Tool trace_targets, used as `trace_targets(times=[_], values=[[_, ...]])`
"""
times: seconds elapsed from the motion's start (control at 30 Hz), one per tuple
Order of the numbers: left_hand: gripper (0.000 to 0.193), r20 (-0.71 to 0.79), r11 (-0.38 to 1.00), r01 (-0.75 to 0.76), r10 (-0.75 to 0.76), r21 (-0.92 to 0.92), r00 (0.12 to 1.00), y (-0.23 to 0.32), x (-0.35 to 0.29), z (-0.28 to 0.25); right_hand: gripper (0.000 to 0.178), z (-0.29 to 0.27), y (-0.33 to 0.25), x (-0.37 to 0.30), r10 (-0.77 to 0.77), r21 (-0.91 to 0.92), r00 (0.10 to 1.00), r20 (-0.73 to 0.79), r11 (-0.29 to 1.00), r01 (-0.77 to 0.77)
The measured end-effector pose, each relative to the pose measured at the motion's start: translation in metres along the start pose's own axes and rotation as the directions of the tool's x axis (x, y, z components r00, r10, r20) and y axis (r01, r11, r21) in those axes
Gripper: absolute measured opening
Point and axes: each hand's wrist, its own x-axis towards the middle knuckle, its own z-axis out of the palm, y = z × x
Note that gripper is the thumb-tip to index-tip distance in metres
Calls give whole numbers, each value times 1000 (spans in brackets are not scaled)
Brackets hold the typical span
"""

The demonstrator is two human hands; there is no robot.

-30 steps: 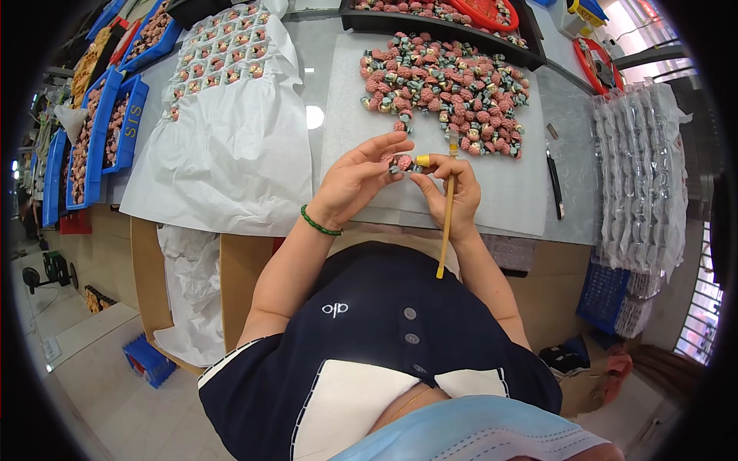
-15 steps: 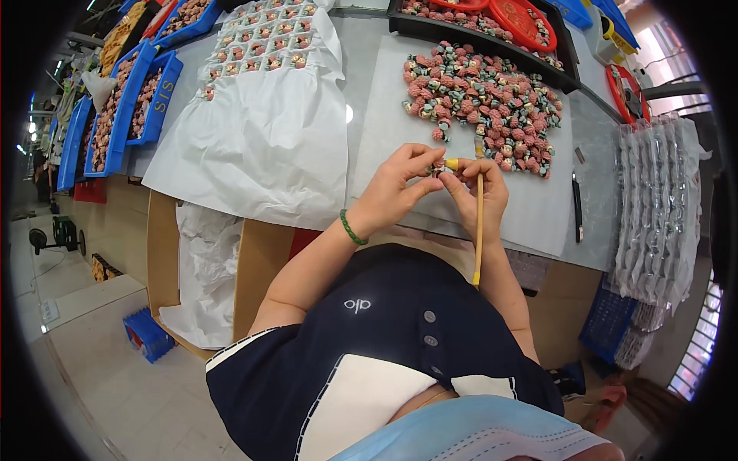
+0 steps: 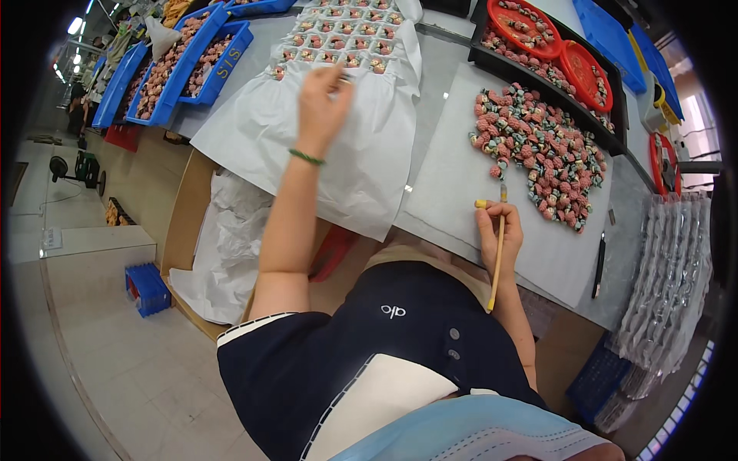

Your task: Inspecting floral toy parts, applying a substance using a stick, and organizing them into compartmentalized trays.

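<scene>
My left hand [image 3: 324,107] is over the front rows of a white tray [image 3: 307,48] with small pink-and-cream figurines in its pockets. Its fingers are pinched, with a small dark-edged figurine [image 3: 345,76] partly showing at the tips; blur hides its detail. A thin wooden-handled paintbrush [image 3: 498,257] stands in the grip of my right hand [image 3: 503,230], bristles pointing away from me. At that hand's fingertips sits a short yellow piece [image 3: 481,203]. Beyond it lies a heap of pink and grey-green figurines [image 3: 538,146] on a white foam sheet [image 3: 438,184].
A black tray [image 3: 530,81] holding red dishes [image 3: 525,27] and figurines stands at the back right. Blue bins [image 3: 165,88] of figurines are at the left. Right of the foam lie a dark pen-like tool [image 3: 598,265] and stacked clear plastic trays [image 3: 661,284].
My left hand has gone from beside my right hand to the white tray, left and away from me. My right hand still holds the paintbrush. The whole view has shifted.
</scene>
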Motion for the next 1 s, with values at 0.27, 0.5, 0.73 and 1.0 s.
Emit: trace_targets(times=[0.27, 0.5, 0.73, 1.0], values=[[26, 73, 645, 61, -180, 762, 981, -93, 65, -16, 12, -11, 15, 18, -78, -47, 997, -28, 996, 77], [48, 137, 415, -12, -273, 910, 952, -102, 35, 47, 12, -45, 28, 29, -5, -41, 1000, 27, 999, 7], [64, 169, 527, 53, -363, 848, 916, -71, 20, 88, 13, -89, 39, 27, -35, 26, 999, -25, 999, 35], [24, 421, 990, -143, 127, 8, 898, 134, -60, 186, 16, -125, 46, 11, -125, 114, 974, -189, 982, 148]])
